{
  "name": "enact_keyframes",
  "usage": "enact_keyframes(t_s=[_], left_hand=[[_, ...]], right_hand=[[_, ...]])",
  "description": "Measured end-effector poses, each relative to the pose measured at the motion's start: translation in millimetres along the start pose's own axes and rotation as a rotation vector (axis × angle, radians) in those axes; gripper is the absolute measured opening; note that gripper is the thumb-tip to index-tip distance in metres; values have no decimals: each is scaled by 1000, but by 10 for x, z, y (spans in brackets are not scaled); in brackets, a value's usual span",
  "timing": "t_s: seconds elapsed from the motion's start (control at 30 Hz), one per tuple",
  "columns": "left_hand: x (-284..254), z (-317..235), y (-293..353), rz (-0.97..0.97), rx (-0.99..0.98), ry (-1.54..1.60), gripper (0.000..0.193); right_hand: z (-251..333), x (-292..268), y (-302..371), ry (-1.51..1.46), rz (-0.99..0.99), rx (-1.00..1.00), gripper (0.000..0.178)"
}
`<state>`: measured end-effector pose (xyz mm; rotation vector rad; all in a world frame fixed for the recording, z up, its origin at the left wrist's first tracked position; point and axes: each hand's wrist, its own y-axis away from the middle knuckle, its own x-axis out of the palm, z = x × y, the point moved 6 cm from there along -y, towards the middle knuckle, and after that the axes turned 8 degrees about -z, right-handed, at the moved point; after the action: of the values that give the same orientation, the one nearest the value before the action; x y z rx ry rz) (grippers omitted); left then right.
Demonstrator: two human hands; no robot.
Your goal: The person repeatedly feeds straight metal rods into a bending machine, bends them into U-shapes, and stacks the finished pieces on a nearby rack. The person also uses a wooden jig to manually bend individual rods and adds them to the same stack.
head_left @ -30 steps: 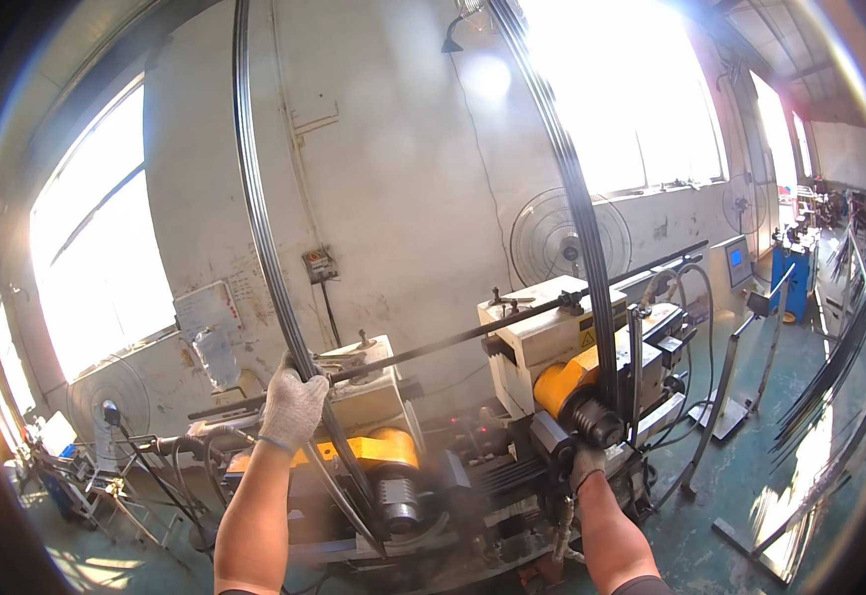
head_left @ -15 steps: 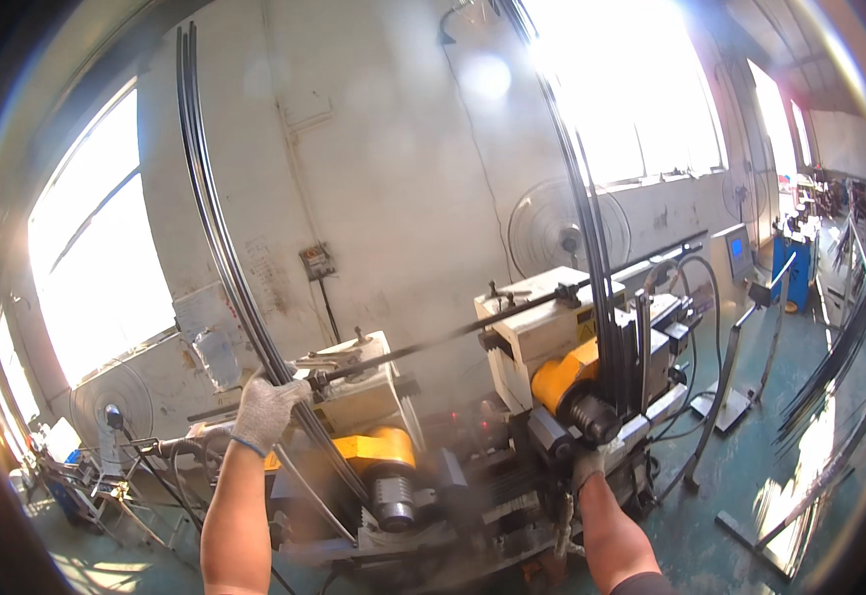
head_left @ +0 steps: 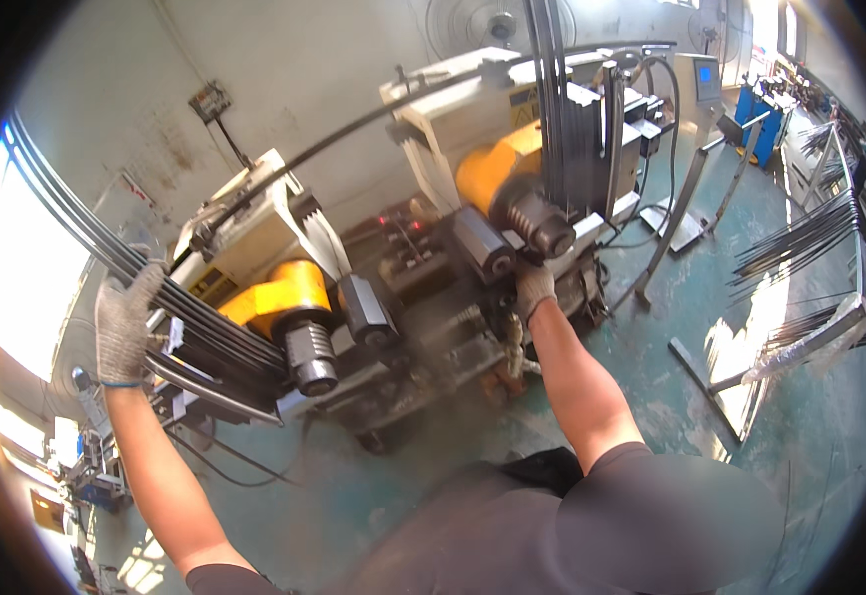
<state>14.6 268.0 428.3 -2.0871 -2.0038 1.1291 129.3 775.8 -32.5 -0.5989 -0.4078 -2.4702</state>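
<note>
My left hand (head_left: 125, 327), in a grey knit glove, is closed round a bundle of long dark metal bars (head_left: 76, 218). The bars slant from the upper left down to the left machine head, beside its yellow arm (head_left: 289, 296) and ribbed metal cylinder (head_left: 309, 357). My right hand (head_left: 535, 290), gloved too, reaches in under the right machine head, just below a dark block (head_left: 482, 243) and near another ribbed cylinder (head_left: 537, 218). Its fingers are hidden against the machine, so whether it grips anything does not show. A second group of upright dark bars (head_left: 549, 99) stands at the right head.
A long dark rod (head_left: 344, 139) crosses behind both heads. To the right stand a control box with a blue screen (head_left: 700, 79), a metal stand (head_left: 686, 203) and a rack loaded with dark bars (head_left: 800, 238). A cable (head_left: 673, 109) loops beside the right head.
The view has tipped downward, bringing the floor and my torso into sight. My left hand and its bars have moved left, the bars leaning further over. My right hand stays under the right head.
</note>
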Motion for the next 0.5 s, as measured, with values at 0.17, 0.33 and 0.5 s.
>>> enact_keyframes(t_s=[0.17, 0.33, 0.5], left_hand=[[-71, 5, 28, -62, -37, -136, 42], [33, -71, 142, -141, -121, -178, 40], [-16, 123, 18, -78, -175, -131, 33]], right_hand=[[-30, -54, -74, 290, 58, -162, 34], [40, 26, 141, -66, -85, 251, 28], [142, 80, 174, -146, 19, 196, 28]])
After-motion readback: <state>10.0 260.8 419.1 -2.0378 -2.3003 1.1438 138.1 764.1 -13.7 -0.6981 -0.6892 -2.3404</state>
